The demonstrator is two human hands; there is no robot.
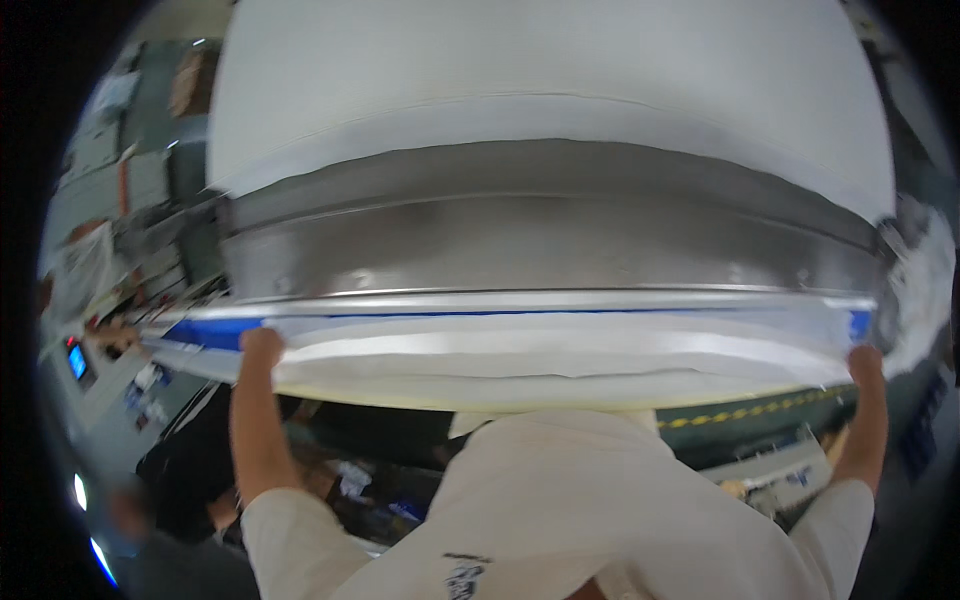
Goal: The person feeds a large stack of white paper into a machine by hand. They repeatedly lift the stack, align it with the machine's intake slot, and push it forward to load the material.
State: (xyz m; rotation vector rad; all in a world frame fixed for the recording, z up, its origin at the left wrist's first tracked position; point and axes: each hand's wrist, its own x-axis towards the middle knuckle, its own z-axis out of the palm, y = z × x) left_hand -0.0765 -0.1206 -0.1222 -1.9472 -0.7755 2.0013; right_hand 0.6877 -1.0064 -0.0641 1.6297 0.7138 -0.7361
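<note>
A wide sheet of white fabric or film (555,345) lies stretched between my two hands, with soft folds along its length. My left hand (262,343) grips its left end, beside a bright blue strip (214,332). The far right end is in my right hand (865,357), just below a small blue patch (859,324). Fingers of both hands are blurred and partly hidden. Along the sheet's far side runs a pale metal edge (555,300), and beyond it a broad grey metal panel (555,240). More white sheet material (547,60) covers the surface behind the panel.
Another person (187,465) is at the lower left, near a small lit screen (77,361). Clear plastic wrapping (926,292) hangs at the right. Below are a yellow-marked floor line (750,414) and a white box-like unit (780,472). A brown carton (193,81) stands upper left.
</note>
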